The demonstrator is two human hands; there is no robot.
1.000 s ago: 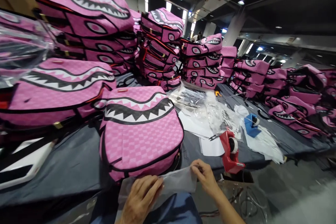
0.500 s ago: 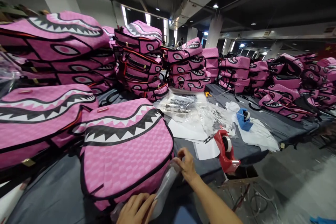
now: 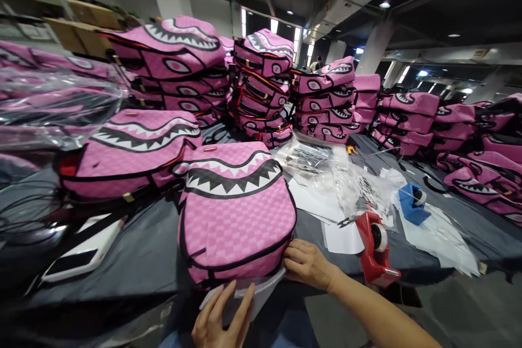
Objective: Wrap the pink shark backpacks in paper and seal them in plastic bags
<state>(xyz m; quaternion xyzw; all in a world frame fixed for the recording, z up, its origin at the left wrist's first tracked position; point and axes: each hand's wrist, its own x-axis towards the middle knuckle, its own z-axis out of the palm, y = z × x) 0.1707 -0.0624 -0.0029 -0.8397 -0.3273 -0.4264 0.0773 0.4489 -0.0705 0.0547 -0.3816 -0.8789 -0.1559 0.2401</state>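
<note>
The pink backpack [image 3: 238, 223] with the shark-mouth print lies front side up on the dark cloth, its underside out of sight. At its near edge is a translucent sheet [image 3: 265, 294], partly covered by the left hand [image 3: 223, 318] — its lower end runs out of frame. The left fingers are spread over the sheet; the thumb is hard to make out, so I cannot tell whether they grip it. At the backpack's near right corner, the right hand [image 3: 308, 265] has bent fingers meeting the sheet's end — the fingertips are hidden, so their grip is unclear. Right of the backpack stands a red tape dispenser [image 3: 370, 244].
</note>
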